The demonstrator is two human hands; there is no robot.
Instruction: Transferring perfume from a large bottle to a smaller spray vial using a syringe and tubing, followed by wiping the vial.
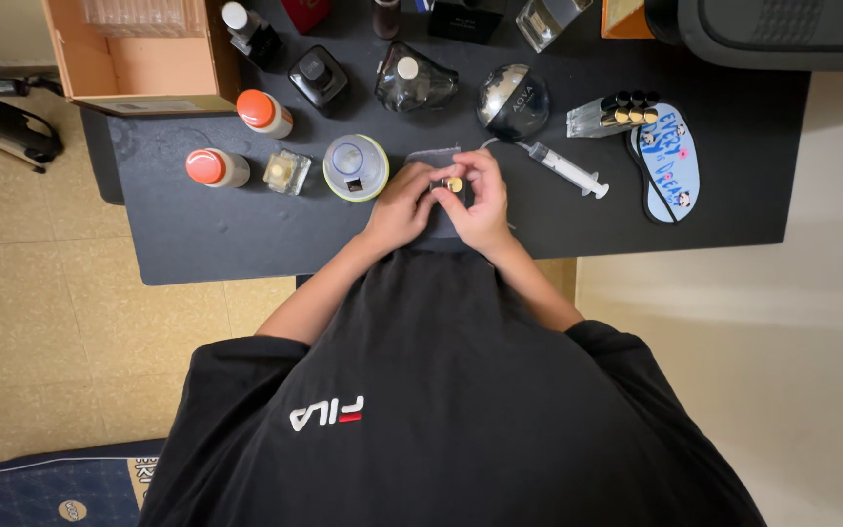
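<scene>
My left hand (pixel 400 203) and my right hand (pixel 481 195) meet over a small grey cloth (pixel 438 156) on the black desk (pixel 246 224). Between the fingertips of both hands sits a tiny object with a gold round top (pixel 455 183); it is too small to tell what it is. A clear plastic syringe (pixel 568 168) lies just right of my right hand. A round jar with a pale lid (pixel 355 166) stands just left of my left hand.
Two white bottles with orange caps (pixel 217 167) (pixel 264 111), a small square glass bottle (pixel 287 171), dark perfume bottles (pixel 318 78) (pixel 414 80), a chrome sphere (pixel 513 101), a row of small vials (pixel 613 113) and a blue sleep mask (pixel 667 161) crowd the desk. A cardboard box (pixel 139 68) stands back left.
</scene>
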